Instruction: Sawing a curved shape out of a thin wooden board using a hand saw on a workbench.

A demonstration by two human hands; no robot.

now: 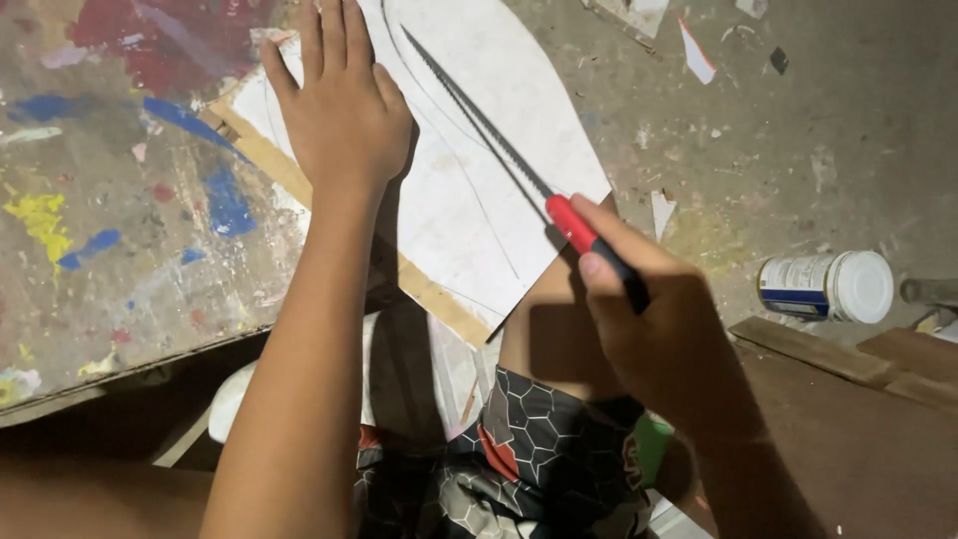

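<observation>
My left hand [344, 105] lies flat, fingers spread, on a white-faced board [499, 130] with pencil curves drawn on it. The board overhangs the edge of a paint-splattered worktop [110, 250]. My right hand [649, 319] grips the red-and-black handle of a thin saw [479, 120]. Its dark blade runs diagonally up and left across the board, along a drawn line. My knee in patterned shorts [529, 449] sits below the board.
A white can with a blue band [823, 286] lies on its side on the dusty floor at right. Brown wooden planks [848, 369] lie below it. Paper and board scraps [697, 52] are scattered at the top.
</observation>
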